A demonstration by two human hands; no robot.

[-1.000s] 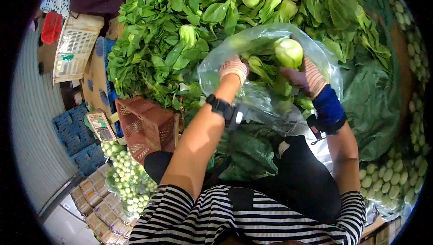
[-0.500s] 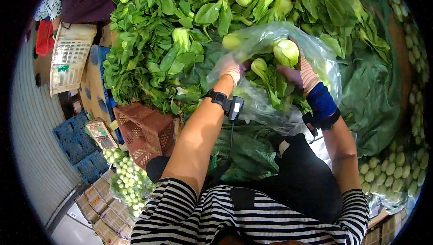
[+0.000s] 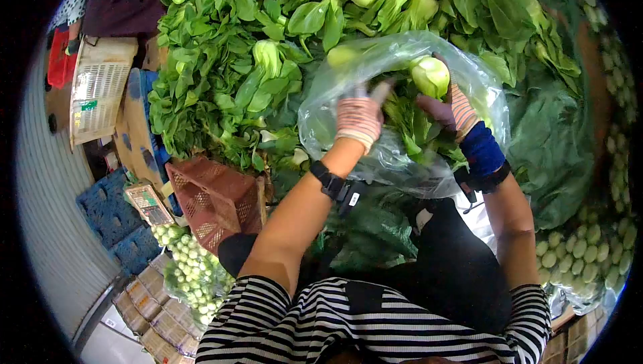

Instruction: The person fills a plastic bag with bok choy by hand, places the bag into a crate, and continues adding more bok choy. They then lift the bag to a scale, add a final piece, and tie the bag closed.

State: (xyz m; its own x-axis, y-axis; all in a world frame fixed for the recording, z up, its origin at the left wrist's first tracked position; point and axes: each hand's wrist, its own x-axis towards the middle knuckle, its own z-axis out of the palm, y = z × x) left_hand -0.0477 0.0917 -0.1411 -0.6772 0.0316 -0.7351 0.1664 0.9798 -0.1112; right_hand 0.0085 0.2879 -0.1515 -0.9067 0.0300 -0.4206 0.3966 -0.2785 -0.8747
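Observation:
A head of bok choy (image 3: 430, 77) is in my right hand (image 3: 455, 111), its pale base pointing up and its leaves hanging down. The glove's striped fingers and dark thumb are closed around it. Beneath lies a wide clear plastic bag (image 3: 315, 119), its mouth spread open, with more bok choy leaves (image 3: 402, 113) inside. My left hand (image 3: 360, 119), in a striped glove, is over the bag's left side with its fingers stretched out and apart, the tips smeared by motion. Nothing shows in its grasp.
A large heap of bok choy (image 3: 221, 62) covers the far side and left, on green sheeting (image 3: 546, 143). At left stand a brown plastic crate (image 3: 218, 196), a white basket (image 3: 104, 89) and blue pallets (image 3: 114, 213). Bagged pale-green vegetables (image 3: 583, 257) lie at right.
My left hand has turned and moved right from the bag's left rim, its fingers now stretched out over the bag. My right hand, holding the bok choy, has shifted slightly right.

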